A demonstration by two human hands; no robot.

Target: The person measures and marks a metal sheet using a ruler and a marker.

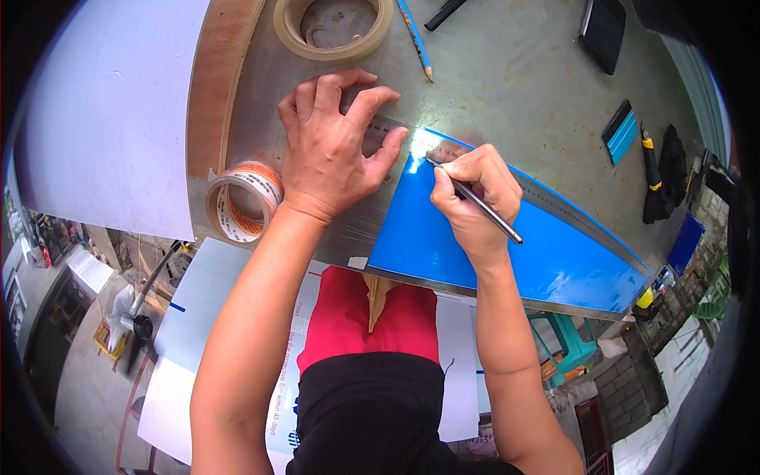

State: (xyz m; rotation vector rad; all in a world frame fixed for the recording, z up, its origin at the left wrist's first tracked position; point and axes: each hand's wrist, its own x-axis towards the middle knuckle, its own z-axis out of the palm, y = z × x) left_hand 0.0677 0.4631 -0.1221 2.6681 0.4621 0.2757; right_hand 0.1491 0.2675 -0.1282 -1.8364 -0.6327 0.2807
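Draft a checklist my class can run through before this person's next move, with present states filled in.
1. Pen-like tool gripped in the right hand: ok.
2. Ruler laid along the upper edge of the blue sheet: ok.
3. Left hand pressing the ruler firmly: cannot tell.
4. Tool tip touching the sheet: cannot tell.
5. Yellow-and-black cutter lying clear of both hands: ok.

A glossy blue sheet (546,249) lies flat right of centre, a metal ruler (554,202) along its upper edge; a dark pen (499,221) tilts mid-frame.
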